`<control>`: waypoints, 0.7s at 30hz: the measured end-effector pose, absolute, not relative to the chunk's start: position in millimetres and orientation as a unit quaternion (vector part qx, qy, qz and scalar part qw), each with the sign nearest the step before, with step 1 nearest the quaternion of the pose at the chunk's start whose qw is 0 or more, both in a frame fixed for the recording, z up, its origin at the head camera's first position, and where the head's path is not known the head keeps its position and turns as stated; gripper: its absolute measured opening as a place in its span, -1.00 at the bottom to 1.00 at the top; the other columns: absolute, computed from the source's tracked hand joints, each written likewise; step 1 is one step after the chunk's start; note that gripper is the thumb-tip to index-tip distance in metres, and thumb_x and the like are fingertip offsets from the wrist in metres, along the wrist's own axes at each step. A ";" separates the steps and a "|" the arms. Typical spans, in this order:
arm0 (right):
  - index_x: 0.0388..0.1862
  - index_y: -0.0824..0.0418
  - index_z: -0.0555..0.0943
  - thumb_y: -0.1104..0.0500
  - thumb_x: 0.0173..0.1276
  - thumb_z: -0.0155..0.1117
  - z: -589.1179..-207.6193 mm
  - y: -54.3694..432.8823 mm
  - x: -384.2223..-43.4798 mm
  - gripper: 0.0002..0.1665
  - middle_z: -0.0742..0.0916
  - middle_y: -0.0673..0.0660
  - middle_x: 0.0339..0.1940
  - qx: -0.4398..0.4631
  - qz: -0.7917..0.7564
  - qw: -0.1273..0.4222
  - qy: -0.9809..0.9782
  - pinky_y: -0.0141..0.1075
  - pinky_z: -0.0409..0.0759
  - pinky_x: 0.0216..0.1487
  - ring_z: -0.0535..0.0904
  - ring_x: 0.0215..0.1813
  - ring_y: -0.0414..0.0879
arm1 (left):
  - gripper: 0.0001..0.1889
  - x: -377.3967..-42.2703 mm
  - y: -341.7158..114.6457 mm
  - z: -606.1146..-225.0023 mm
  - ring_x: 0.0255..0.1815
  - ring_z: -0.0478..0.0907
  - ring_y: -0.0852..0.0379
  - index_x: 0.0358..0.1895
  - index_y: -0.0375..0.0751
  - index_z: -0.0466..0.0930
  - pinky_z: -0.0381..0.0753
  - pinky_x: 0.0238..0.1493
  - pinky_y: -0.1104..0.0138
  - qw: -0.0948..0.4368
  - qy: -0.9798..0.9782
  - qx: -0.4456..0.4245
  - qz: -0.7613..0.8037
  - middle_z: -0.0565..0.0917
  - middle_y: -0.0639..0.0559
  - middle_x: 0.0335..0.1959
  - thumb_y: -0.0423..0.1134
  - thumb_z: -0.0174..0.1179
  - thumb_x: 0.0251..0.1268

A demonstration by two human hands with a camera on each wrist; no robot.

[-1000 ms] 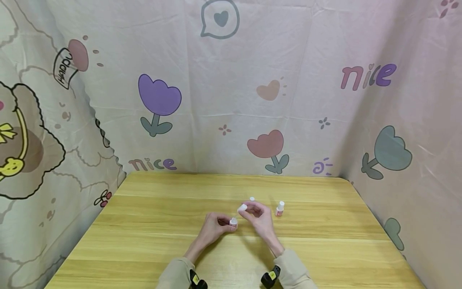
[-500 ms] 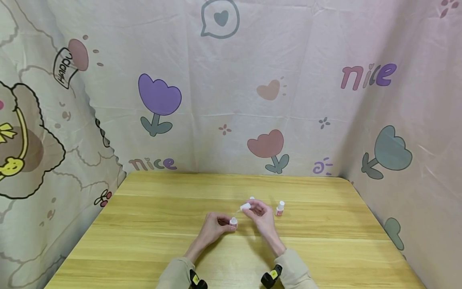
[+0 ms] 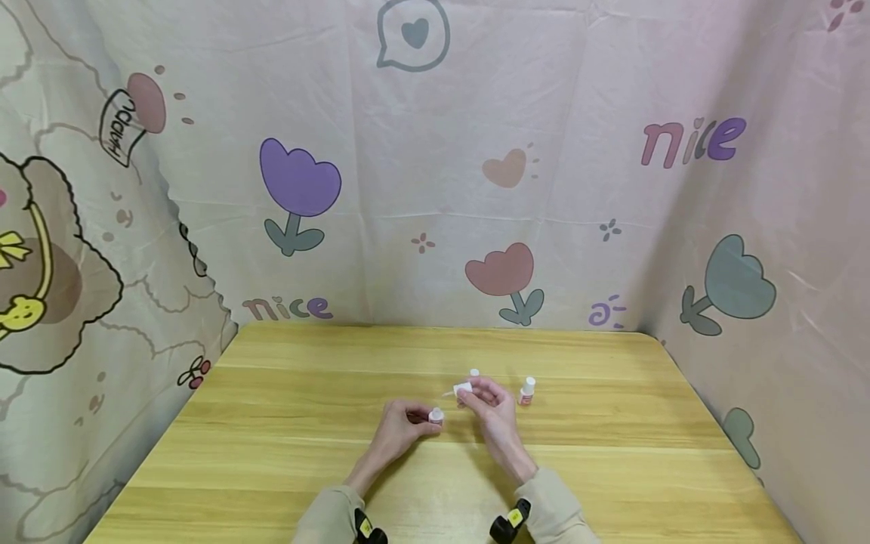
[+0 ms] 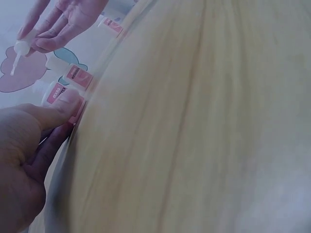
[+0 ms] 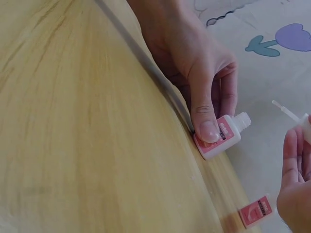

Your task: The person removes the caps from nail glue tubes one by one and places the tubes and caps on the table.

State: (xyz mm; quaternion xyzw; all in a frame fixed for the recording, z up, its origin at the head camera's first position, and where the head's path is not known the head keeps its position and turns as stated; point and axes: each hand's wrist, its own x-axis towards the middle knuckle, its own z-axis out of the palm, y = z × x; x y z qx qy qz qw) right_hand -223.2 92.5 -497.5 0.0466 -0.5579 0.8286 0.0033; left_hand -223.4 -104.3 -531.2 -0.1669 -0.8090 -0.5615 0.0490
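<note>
My left hand grips a small white bottle with a pink label, thumb on the label side. The bottle stands upright on the table, its threaded neck uncapped. To the right and slightly higher, my right hand pinches a white brush cap between thumb and fingers. A thin applicator brush sticks out of the cap, pointing left, apart from the bottle's neck. In the left wrist view the brush slants downward from the cap.
On the wooden table, a capped bottle of the same kind stands right of my right hand. Another white cap shows just behind that hand, the rest of its bottle hidden. Patterned cloth hangs along the table's back and sides.
My right hand has drawn the brush cap a little right and away from the bottle, turning the brush from slanting down to nearly level. The left hand with the bottle has shifted slightly left.
</note>
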 end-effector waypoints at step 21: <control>0.18 0.64 0.45 0.46 0.31 0.29 -496.2 87.4 -223.7 -0.51 0.72 0.06 -0.22 0.073 0.804 -0.095 -0.583 -0.32 0.71 0.08 0.75 -0.17 -0.17 | -0.80 -223.8 -121.2 -528.2 -0.35 0.71 0.22 -0.26 -0.23 0.80 0.66 -0.26 0.49 0.057 -0.822 -0.131 -0.551 0.82 -0.11 -0.32 -0.34 0.55 -0.01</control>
